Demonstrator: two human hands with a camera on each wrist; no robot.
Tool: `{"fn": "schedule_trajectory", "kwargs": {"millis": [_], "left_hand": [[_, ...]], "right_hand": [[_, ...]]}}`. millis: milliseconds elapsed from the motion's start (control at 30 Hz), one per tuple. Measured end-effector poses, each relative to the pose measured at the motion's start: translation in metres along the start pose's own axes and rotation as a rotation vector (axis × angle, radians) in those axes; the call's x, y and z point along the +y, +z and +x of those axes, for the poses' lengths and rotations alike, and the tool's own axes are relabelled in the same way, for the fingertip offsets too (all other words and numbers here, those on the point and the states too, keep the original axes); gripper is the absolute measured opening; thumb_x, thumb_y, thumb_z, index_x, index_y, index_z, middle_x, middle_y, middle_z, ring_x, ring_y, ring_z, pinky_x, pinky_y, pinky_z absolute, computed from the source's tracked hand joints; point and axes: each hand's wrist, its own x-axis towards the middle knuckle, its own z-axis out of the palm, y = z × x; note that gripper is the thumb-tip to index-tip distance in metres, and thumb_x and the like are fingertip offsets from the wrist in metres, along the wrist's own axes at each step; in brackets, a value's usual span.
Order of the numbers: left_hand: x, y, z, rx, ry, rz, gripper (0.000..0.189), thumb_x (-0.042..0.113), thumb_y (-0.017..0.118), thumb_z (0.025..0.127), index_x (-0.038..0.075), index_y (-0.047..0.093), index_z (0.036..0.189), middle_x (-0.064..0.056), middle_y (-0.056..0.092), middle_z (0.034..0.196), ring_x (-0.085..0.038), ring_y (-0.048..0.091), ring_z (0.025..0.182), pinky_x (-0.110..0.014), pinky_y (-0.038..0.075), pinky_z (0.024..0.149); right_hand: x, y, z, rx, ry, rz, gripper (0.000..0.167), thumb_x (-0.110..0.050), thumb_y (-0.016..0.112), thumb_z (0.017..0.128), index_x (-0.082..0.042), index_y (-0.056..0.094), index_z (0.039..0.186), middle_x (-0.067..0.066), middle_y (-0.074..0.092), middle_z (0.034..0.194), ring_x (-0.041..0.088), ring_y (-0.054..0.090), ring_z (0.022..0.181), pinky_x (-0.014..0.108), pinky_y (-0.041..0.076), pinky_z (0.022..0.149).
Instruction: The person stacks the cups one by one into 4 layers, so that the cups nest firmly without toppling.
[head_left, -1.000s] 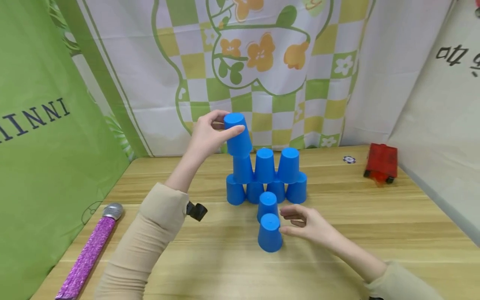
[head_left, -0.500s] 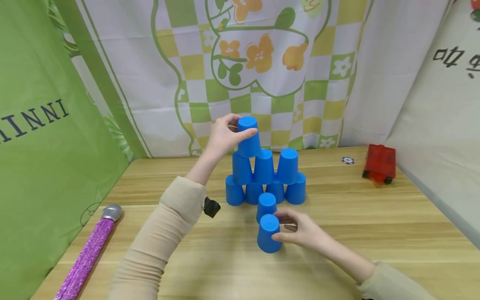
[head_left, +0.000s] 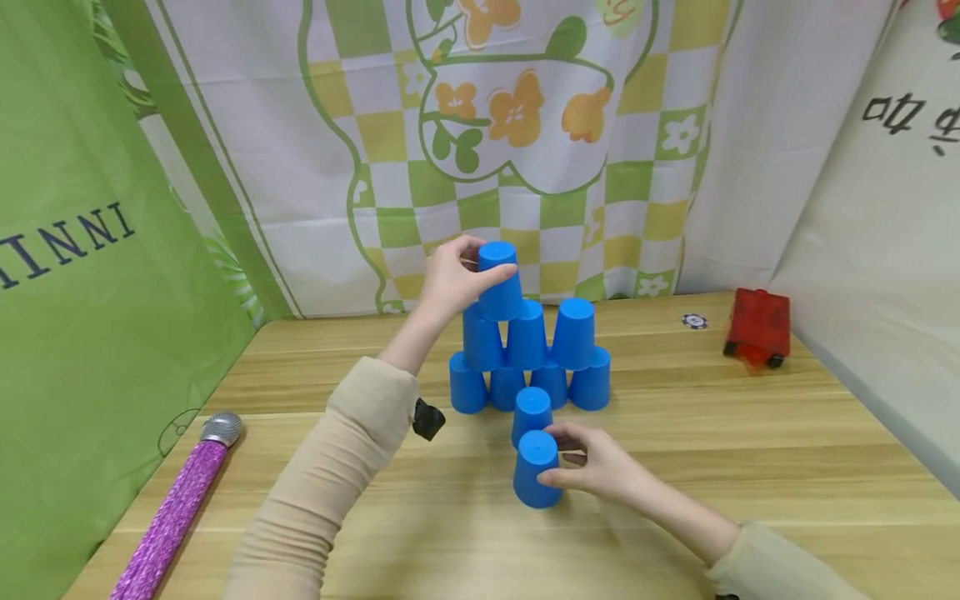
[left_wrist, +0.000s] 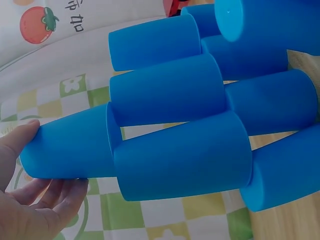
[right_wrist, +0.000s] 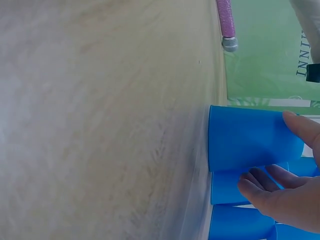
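Observation:
My left hand (head_left: 452,279) pinches an upside-down blue cup (head_left: 504,302) between thumb and fingers. That cup's rim sits at the tops of the left and middle cups in the second row, as the left wrist view shows from the side. The row has 3 blue cups (head_left: 574,337), standing on a bottom row of several more (head_left: 468,383). Nearer to me, my right hand (head_left: 603,468) curls round the front blue cup (head_left: 529,483), thumb on its near side, fingers behind. Another blue cup (head_left: 532,410) stands just beyond it, upside down.
A microphone with a glittery purple handle (head_left: 174,517) lies at the table's left side. At the back right are a red toy vehicle (head_left: 759,327) and a poker chip (head_left: 694,321). A patterned curtain (head_left: 517,192) hangs behind the wooden table (head_left: 420,533).
My left hand has moved right and slightly down, bringing its cup from above the left cup to between the left and middle ones. My right hand has closed in around the front cup.

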Motion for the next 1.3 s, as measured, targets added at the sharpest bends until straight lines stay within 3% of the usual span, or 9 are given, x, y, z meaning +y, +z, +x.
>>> {"fn": "schedule_trajectory", "kwargs": {"millis": [1300], "left_hand": [[-0.0063, 0.0061, -0.0051, 0.026, -0.023, -0.015, 0.061, 0.039, 0.072, 0.082, 0.008, 0.051, 0.13, -0.01, 0.06, 0.121, -0.026, 0.061, 0.109, -0.04, 0.052, 0.093]], "right_hand": [[0.0004, 0.0074, 0.0019, 0.014, 0.015, -0.032, 0.048, -0.019, 0.073, 0.082, 0.005, 0.053, 0.12, 0.023, 0.06, 0.12, 0.041, 0.057, 0.113, 0.05, 0.05, 0.093]]}}
